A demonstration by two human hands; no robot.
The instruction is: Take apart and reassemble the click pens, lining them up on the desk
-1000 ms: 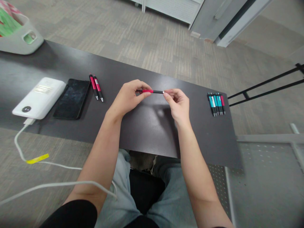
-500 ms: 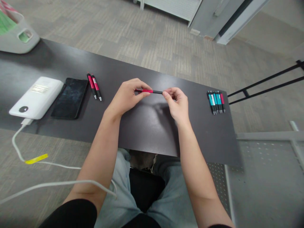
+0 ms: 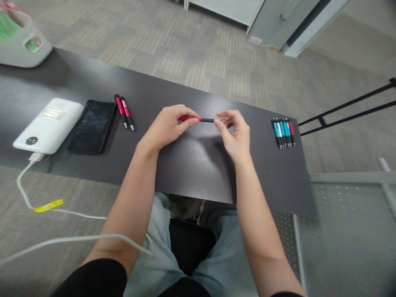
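Note:
A red and black pen lies level between my two hands, over the middle of the dark table. My left hand pinches its red barrel between thumb and fingers. At the pen's black tip end, the thumb of my right hand touches it, with the index finger raised a little and the other fingers curled behind. My right fingers cover the very tip. Two more red and black pens rest side by side, left of my left hand.
Several teal, white and red pens lie in a row near the right edge of the table. A black phone and a white power bank with a white cable are on the left. A pale basket stands at the far left corner.
My right index finger has lifted slightly from the pen's tip end, and the fingers there look looser. My left hand keeps its pinch. The whole view has shifted slightly.

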